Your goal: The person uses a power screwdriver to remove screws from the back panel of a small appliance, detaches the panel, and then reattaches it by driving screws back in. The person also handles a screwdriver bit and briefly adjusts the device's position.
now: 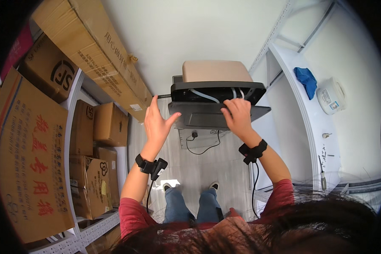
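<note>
Right hand (pixel 238 115) on dark panel (pixel 201 118)

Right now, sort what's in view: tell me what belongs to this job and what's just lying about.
Seemingly part of the job:
black panel, under the right hand
beige-topped appliance with pale tubes
power cord
perhaps the screwdriver on the right-hand shelf

Apparently just lying about:
cardboard boxes
blue cloth
white round tub

The rounded top (pixel 216 71) in the middle is pinky tan, and the flat flap (pixel 201 116) below is dark grey. At the upper right, the cloth (pixel 305 82) is blue and the tub (pixel 331 96) is white. The big box (pixel 27 165) at the left is brown with red marks. Low down, the jeans (pixel 178 205) are blue
</note>
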{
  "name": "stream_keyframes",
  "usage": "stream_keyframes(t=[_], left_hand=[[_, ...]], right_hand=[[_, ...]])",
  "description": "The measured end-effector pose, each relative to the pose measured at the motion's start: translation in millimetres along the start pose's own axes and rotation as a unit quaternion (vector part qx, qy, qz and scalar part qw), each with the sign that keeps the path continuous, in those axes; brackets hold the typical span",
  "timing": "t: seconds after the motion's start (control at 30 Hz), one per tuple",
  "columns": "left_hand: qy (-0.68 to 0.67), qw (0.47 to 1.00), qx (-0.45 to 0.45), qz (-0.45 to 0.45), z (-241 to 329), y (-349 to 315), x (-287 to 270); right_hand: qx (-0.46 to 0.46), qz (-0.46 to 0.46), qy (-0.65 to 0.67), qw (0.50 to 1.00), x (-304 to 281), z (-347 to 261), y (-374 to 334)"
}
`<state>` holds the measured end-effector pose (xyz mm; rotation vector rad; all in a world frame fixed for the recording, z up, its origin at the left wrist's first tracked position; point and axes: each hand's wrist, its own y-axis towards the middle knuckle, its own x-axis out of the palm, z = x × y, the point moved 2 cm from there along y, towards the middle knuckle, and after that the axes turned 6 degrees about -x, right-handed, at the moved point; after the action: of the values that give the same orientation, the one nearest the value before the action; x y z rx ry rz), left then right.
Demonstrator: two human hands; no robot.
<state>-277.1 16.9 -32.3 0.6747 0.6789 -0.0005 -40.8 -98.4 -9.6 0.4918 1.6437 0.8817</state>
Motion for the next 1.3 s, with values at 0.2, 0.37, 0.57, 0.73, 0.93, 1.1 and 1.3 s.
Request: stream_keyframes(t=[0.2,0.37,0.57,0.73,0.93,1.1,1.3], left_hand=[[0.011,1.0,0.005,-0.027,-9,-2,33],[0.042,0.998,0.033,-0.021,-7,1,43],[0.033,0.999,0.038,-0.007,-6,-1,54],[-0.022,0.999,-0.033,-0.006,-1,-4,46],[-0.028,1.0,-0.012,-0.007,-4,-13,47],[-0.019,1.0,-0.01,-0.001,-11,-19,61],[-0.016,0.999,-0.036,-0.019,-18,-18,77]], right_hand=[[-0.007,0.006,-0.005,1.0,14,25,0],[-0.011,0.015,0.0,1.0,5,36,9],[-0.025,0.003,0.009,1.0,-1,42,16],[-0.031,-0.015,0.004,0.999,-12,38,24],[-0.036,-0.029,-0.012,0.999,-25,28,24],[-0.048,-0.032,-0.017,0.998,-15,33,13],[-0.066,0.0,-0.019,0.998,0,42,3]])
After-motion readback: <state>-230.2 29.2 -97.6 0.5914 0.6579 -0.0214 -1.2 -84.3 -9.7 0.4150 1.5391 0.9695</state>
